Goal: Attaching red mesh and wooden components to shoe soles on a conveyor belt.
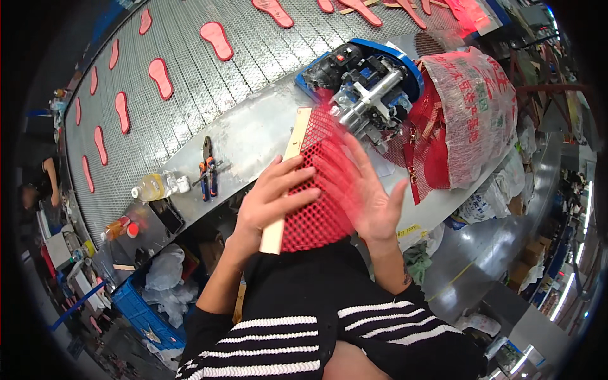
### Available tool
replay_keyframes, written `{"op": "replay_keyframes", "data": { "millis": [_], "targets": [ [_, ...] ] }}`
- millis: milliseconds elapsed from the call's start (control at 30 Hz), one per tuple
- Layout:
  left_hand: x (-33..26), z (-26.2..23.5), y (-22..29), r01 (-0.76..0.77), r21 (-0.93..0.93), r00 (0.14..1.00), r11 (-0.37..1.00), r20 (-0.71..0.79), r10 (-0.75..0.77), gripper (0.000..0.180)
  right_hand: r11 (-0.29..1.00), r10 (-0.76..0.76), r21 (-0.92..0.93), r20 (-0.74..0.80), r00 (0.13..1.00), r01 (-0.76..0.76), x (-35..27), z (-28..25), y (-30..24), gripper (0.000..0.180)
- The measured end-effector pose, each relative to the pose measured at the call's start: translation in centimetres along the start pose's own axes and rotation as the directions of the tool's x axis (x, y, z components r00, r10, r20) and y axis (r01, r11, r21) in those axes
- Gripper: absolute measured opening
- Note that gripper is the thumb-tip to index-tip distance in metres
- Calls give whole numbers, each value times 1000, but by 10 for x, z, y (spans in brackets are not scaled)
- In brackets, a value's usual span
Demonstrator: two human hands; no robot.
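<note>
A piece of red mesh (308, 218) lies in front of me, with a pale, narrow flat strip (272, 237) along its left side. Across the strip and onto the mesh reaches my left hand (269, 197), its fingers stretched out and apart. My right hand (370, 206) is over the mesh's right side, thumb spread away; motion blurs its fingers. Just beyond that hand stands a small blue-rimmed machine (370, 88) with metal rods. The mesh's far end comes close to the machine, and blur hides whether they touch.
A belt (190, 82) carries several pink insoles (217, 41). Pliers (208, 172), a bottle of yellow liquid (152, 188) and a dark phone-like slab (167, 216) lie to my left. At right, a large sack (478, 117) has red mesh pieces beside its mouth. A blue crate (142, 310) stands below.
</note>
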State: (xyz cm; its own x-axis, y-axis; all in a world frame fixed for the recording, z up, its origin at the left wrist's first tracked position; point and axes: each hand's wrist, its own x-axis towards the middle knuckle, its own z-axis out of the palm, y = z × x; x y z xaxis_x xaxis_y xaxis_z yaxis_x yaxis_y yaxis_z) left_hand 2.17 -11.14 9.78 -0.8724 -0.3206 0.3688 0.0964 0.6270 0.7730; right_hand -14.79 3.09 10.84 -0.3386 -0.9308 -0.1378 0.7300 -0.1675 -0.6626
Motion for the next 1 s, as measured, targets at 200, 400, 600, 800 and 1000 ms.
{"op": "replay_keyframes", "data": {
  "millis": [200,400,600,800,1000],
  "targets": [
    [25,21,42,-94,115,994,989,75,85,37,952,-158,257,-53,986,167,-44,-3,-34,115],
    [35,46,68,-167,93,985,982,64,161,35,825,-297,491,-48,954,281,-79,-14,-47,116],
    [37,62,88,-188,105,981,977,75,181,30,883,-314,317,-154,937,348,-106,-18,-54,119],
    [21,69,90,-215,158,977,964,33,212,27,865,-389,321,-55,919,385,-123,-25,-58,120],
    [14,77,88,-208,136,976,969,-34,214,23,869,-411,262,-88,907,419,-142,-33,-56,119]
  ]
}}
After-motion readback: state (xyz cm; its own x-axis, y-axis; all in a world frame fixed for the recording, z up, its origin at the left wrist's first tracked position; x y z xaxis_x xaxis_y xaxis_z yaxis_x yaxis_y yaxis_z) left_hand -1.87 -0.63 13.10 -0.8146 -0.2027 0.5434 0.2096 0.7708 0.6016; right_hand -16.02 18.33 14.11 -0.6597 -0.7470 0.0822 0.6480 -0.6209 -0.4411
